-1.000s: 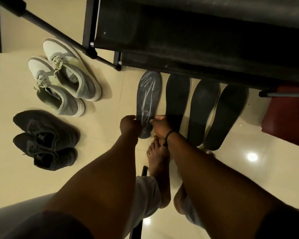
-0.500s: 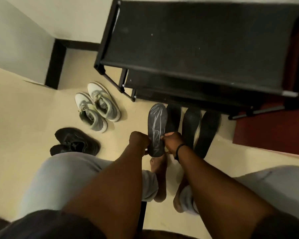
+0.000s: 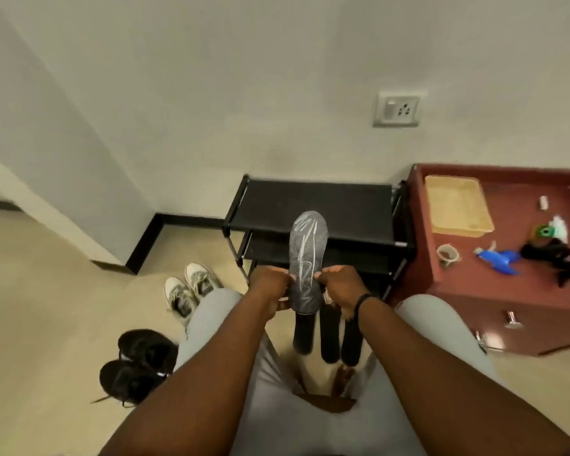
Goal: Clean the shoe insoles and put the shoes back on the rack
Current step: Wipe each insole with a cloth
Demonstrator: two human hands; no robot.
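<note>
I hold a grey insole (image 3: 305, 258) upright in front of me, toe end up. My left hand (image 3: 270, 287) grips its left edge near the heel and my right hand (image 3: 339, 286) grips its right edge. Three dark insoles (image 3: 329, 337) lie side by side on the floor below it, in front of the black shoe rack (image 3: 313, 205), whose shelves carry no shoes. A pair of grey-and-white sneakers (image 3: 190, 286) and a pair of black shoes (image 3: 135, 363) stand on the floor to the left.
A red-brown cabinet (image 3: 507, 301) stands right of the rack. On it are a tan tray (image 3: 458, 205), a roll of tape (image 3: 447, 253), a blue spray bottle (image 3: 497, 260) and a dark cloth (image 3: 553, 255). A wall corner juts out at the left.
Both hands have lifted the grey insole off the floor and raised it upright. My head has come up and back, so the wall, rack top and cabinet now show.
</note>
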